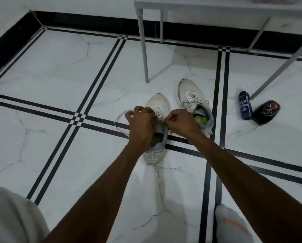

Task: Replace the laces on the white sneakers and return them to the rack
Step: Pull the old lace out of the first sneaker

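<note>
Both hands are down over the nearer white sneaker [157, 109], which sits on the marble-patterned floor [59, 71] with its toe pointing away from the person. The left hand [143, 120] has its fingers [138, 109] curled in over the lace area, and a loop of white lace [120, 116] swings out to the left of it and trails onto the floor. The right hand [180, 121] is bunched the same way, its fingers pinching a lace end right at the tongue, just beside the left hand. A green insole shows inside the shoe's opening, below the left wrist.

The second white sneaker [194, 102] stands just to the right and a little further off, laced, with a green insole as well; there is print on that insole, but it is too small to read.

Well off to the right two dark bottles lie on the floor touching each other: a blue one [245, 106] with pale lettering I cannot make out, and a black one [266, 111] with a reddish round mark on its cap end. Grey metal legs of a rack [144, 50] rise behind the shoes. A white sock with an orange band [232, 223] shows at the lower right.
</note>
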`<state>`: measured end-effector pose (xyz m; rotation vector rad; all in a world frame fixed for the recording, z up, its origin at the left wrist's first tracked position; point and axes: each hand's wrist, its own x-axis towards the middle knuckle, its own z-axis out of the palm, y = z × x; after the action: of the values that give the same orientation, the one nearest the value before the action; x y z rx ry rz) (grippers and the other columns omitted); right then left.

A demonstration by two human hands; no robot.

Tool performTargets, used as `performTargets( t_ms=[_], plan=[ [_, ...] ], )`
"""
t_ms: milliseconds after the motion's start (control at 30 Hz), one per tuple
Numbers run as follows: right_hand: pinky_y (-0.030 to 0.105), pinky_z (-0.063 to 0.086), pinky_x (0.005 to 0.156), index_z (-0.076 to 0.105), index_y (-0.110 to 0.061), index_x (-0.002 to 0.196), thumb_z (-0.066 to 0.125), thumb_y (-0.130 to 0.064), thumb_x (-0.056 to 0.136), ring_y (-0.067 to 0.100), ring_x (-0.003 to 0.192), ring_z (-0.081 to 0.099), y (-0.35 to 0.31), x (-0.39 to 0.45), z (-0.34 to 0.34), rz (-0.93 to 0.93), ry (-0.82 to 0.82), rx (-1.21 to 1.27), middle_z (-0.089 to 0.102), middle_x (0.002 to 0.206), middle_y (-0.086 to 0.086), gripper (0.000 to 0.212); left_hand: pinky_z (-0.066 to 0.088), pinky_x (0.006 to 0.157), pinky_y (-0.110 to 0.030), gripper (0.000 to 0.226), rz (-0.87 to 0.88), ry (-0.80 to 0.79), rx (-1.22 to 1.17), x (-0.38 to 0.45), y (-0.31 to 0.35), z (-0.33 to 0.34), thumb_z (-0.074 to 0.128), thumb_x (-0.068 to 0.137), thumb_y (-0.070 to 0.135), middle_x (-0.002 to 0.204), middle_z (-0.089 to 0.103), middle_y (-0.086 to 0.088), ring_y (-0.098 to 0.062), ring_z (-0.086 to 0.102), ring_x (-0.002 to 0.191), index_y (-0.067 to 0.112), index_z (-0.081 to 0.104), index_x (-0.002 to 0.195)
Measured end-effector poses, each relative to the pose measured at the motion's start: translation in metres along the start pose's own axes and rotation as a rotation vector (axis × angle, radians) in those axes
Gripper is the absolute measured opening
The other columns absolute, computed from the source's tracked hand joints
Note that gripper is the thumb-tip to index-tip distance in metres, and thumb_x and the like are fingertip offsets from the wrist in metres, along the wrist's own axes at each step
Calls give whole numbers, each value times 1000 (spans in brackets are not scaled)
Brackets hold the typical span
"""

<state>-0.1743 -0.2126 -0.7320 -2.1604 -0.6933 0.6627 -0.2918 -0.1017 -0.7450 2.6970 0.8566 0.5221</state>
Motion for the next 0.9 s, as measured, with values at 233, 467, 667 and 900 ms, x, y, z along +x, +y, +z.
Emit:
performTargets(
  t_ms=[233, 467, 667, 900],
  plan=[
    [41, 61, 77, 73, -10, 75, 73, -17, 78, 13, 66, 67, 6, 0, -8, 32, 36, 24, 67, 63, -6, 8, 32, 107, -40, 68, -765, 202, -249, 23, -53, -45, 74, 88, 28, 144, 46, -20, -36, 42, 134, 2, 46, 143],
    [37, 59, 73, 68, -15, 87, 72, -23, 74, 19, 69, 69, -1, 1, -8, -14, -7, -70, 71, 72, 2, 16, 57, 76, -43, 29, -231, -39, -495, -26, -7, 1, 77, 87, 28, 93, 66, 0, -17, 64, 85, 16, 60, 107],
    [40, 52, 74, 59, -14, 109, 71, -1, 75, 28, 90, 58, 11, -3, -4, -200, 114, -219, 56, 103, 12, 38, 60, 74, -46, 7, -429, 27, -731, -27, -31, 1, 73, 86, 11, 84, 75, -2, -17, 71, 77, 9, 72, 93],
    [41, 37, 90, 71, -23, 107, 59, -29, 93, 26, 110, 51, -30, 3, 27, -398, 16, -755, 60, 112, 2, 20, 60, 74, -30, 13, -417, -27, -802, -29, -24, 1, 73, 92, 20, 89, 77, -1, -15, 73, 83, 9, 75, 100]
  ],
)
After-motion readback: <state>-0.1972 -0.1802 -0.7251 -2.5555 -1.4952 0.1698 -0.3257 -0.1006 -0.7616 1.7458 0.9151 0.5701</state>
